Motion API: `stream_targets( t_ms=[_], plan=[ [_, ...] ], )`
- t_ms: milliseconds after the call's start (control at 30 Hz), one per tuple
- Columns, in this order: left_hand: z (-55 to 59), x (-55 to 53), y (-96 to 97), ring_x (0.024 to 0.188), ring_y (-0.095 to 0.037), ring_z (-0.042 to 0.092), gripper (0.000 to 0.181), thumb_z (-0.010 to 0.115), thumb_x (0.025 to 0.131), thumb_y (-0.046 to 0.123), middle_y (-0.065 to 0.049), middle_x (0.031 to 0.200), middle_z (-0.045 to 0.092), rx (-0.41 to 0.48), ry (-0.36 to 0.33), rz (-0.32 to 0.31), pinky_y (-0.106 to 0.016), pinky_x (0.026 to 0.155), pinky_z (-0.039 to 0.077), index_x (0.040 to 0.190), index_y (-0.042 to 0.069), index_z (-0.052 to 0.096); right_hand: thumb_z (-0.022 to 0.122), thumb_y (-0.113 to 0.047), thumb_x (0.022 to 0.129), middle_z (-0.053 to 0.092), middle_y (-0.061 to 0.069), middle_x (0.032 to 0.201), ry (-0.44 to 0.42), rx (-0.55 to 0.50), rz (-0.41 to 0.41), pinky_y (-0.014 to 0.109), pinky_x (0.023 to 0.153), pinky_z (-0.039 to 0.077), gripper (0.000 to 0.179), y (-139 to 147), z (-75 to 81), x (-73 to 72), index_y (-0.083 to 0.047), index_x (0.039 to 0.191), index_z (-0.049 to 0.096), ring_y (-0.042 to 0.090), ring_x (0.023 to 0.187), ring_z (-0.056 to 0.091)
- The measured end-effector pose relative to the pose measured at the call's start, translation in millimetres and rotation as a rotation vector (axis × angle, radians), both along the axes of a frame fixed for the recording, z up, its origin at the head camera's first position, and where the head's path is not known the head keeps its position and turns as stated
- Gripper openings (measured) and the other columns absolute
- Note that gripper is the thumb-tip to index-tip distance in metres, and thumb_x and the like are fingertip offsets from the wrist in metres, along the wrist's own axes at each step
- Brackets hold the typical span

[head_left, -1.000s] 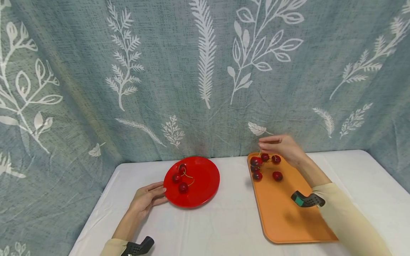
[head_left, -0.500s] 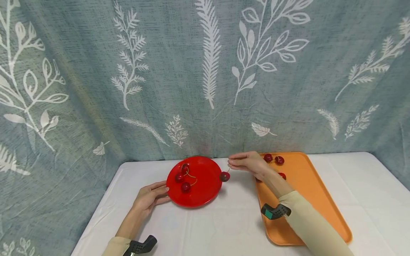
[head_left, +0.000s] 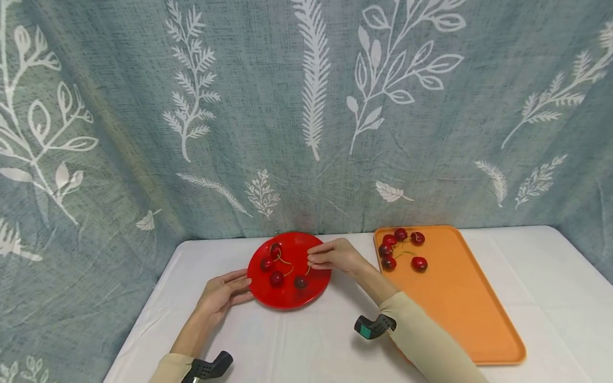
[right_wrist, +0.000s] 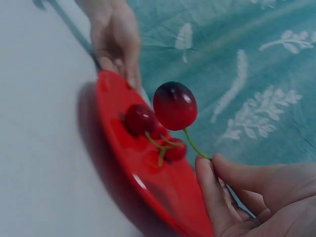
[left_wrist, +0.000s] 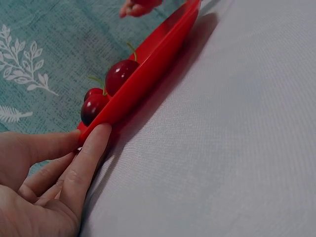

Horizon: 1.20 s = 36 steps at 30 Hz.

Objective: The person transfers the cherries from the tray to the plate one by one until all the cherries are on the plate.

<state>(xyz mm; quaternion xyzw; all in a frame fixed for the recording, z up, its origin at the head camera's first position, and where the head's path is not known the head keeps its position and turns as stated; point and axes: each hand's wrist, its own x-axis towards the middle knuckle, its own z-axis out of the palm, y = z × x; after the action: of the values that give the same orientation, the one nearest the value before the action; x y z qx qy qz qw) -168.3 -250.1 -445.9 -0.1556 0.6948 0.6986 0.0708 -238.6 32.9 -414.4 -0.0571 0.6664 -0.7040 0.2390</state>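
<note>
My right hand [head_left: 339, 256] is over the right side of a red plate [head_left: 313, 247], pinching a cherry [right_wrist: 175, 106] by its green stem between thumb and fingertip. In the right wrist view that dark red cherry hangs clear of the plate's surface. My left hand [head_left: 217, 295] pinches the plate's left rim, thumb on one side and fingers on the other, as the left wrist view [left_wrist: 91, 145] shows. On the plate's left half lie 3 other cherries [head_left: 276, 278] with stems.
An orange tray [head_left: 460, 303] lies to the right on the white tablecloth [head_left: 297, 346], partly behind my right sleeve. Several cherries [head_left: 419, 264] are gathered at its far left corner. A patterned green-blue curtain [head_left: 268, 106] hangs behind the table.
My right hand has carried the cherry left by its stem, from the tray to over the plate. My left hand has stayed at the plate's rim.
</note>
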Motion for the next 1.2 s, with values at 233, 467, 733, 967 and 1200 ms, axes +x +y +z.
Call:
stream_targets(
  t_ms=[233, 467, 733, 967, 1200],
  plan=[
    [1.3, 0.0, 0.0, 0.090, -0.020, 0.071, 0.047, 0.061, 0.096, 0.005, -0.025, 0.129, 0.059, 0.009, -0.009, 0.004, -0.036, 0.079, 0.060, 0.138, -0.010, 0.047, 0.067, 0.004, 0.088, 0.073, 0.017, 0.092, 0.004, 0.070, -0.002, 0.032, 0.075, 0.061, 0.024, -19.4, -8.9, 5.1, 0.013, 0.111, 0.068, 0.018, 0.077, 0.072],
    [2.4, 0.0, -0.3, 0.089, -0.020, 0.071, 0.047, 0.061, 0.095, 0.004, -0.024, 0.128, 0.060, 0.015, -0.018, 0.013, -0.036, 0.078, 0.060, 0.138, -0.010, 0.046, 0.067, 0.004, 0.088, 0.073, 0.019, 0.092, 0.015, 0.062, -0.006, 0.033, 0.074, 0.061, 0.023, -31.6, -13.9, 3.2, 0.014, 0.109, 0.068, 0.024, 0.079, 0.073],
    [1.2, -0.4, 1.5, 0.091, -0.021, 0.071, 0.048, 0.061, 0.095, 0.004, -0.024, 0.128, 0.060, 0.019, -0.018, 0.014, -0.036, 0.078, 0.060, 0.138, -0.010, 0.046, 0.069, 0.006, 0.086, 0.072, 0.020, 0.088, 0.040, 0.081, -0.031, 0.032, 0.069, 0.061, 0.021, -44.7, -18.4, 2.2, 0.015, 0.105, 0.069, 0.021, 0.073, 0.073],
    [1.1, -0.3, 1.5, 0.092, -0.021, 0.071, 0.047, 0.061, 0.095, 0.005, -0.025, 0.130, 0.059, 0.006, -0.012, 0.011, -0.036, 0.078, 0.060, 0.138, -0.010, 0.047, 0.068, 0.007, 0.086, 0.072, 0.023, 0.090, 0.059, 0.077, -0.049, 0.033, 0.070, 0.061, 0.020, -53.3, -20.2, 4.4, 0.015, 0.104, 0.069, 0.022, 0.074, 0.073],
    [1.3, -0.1, 1.0, 0.091, -0.020, 0.071, 0.046, 0.060, 0.095, 0.004, -0.025, 0.130, 0.059, -0.001, -0.010, 0.009, -0.035, 0.078, 0.060, 0.138, -0.010, 0.047, 0.070, 0.005, 0.086, 0.072, 0.023, 0.088, 0.090, 0.123, -0.089, 0.033, 0.068, 0.061, 0.017, -59.1, -22.0, 5.2, 0.014, 0.101, 0.071, 0.028, 0.077, 0.073]
  ],
)
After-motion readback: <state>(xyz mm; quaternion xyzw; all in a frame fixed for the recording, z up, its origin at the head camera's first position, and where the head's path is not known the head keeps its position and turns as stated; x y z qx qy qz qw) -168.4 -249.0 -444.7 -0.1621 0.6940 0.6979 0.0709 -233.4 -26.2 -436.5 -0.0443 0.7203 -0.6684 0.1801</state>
